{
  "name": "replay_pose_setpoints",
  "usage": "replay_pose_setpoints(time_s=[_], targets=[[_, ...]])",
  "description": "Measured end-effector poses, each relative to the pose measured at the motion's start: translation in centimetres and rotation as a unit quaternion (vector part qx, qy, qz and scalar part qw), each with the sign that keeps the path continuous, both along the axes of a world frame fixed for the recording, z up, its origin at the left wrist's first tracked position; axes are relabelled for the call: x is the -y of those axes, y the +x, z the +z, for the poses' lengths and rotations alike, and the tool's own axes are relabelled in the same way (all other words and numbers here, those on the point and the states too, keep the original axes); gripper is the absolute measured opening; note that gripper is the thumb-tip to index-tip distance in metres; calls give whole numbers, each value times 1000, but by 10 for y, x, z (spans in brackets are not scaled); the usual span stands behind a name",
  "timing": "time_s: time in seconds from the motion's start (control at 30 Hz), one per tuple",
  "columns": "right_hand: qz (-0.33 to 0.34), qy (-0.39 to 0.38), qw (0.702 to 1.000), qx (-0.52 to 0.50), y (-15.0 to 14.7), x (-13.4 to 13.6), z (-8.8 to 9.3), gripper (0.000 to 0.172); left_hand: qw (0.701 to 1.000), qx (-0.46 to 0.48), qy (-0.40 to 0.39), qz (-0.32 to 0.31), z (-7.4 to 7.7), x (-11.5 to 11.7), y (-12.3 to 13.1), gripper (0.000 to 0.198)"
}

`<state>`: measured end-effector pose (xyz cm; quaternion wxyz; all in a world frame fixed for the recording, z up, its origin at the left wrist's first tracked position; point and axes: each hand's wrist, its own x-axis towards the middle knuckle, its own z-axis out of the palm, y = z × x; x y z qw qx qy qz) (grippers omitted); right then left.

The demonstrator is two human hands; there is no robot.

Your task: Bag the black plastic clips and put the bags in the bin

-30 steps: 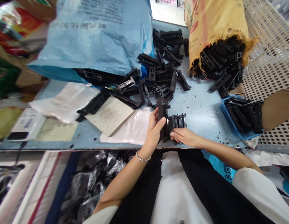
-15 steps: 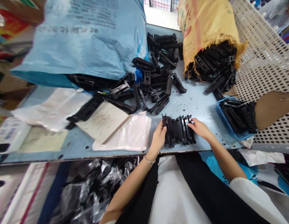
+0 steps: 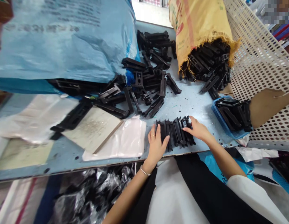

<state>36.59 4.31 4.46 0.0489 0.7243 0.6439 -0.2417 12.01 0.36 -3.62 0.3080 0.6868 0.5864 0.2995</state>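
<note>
My left hand (image 3: 156,146) and right hand (image 3: 198,130), both open-fingered, press the row of black clips (image 3: 175,133) together, near the blue basket (image 3: 225,123).

A factory assembly bench; sacks (image 3: 200,28) spilling black plastic parts (image 3: 149,74); perforated crate (image 3: 261,62).

1. A pale blue surface (image 3: 198,105), speckled and drilled with small holes, fills the middle of the view.
2. A big blue sack (image 3: 65,40) lies along its far left, and a yellow woven sack (image 3: 200,28) lies at its far right.
3. A white perforated basket (image 3: 263,62) stands tilted at the right, with brown cardboard (image 3: 268,107) against it.
4. Crumpled black plastic bags (image 3: 88,196) lie below the surface's near edge.
5. A bright strip (image 3: 151,12) of light shows between the sacks at the far end.
</note>
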Motion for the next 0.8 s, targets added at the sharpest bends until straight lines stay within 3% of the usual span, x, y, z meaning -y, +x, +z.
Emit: replay_pose_setpoints(time_s=[0.07, 0.23, 0.4, 0.5, 0.63, 0.8], targets=[[-4, 5, 1000, 15, -3, 3, -3, 83, 1000, -19, -10, -10, 2, 3, 4, 81], [-25, 30, 998, 49, 6, 8, -7, 75, 1000, -21, -8, -11, 2, 4, 5, 80], [57, 155, 983, 76, -1, 15, -1, 69, 1000, -16, -12, -5, 2, 4, 9, 78], [100, 176, 979, 32, -12, 10, 2, 64, 1000, -13, -20, 5, 2, 4, 12, 74], [99, 205, 974, -8, -14, -31, 0, 56, 1000, 3, -24, 2, 1, 3, 12, 70], [39, 262, 964, -11, -27, -135, -8, 51, 997, 57, -44, -14, 0, 3, 18, 68]])
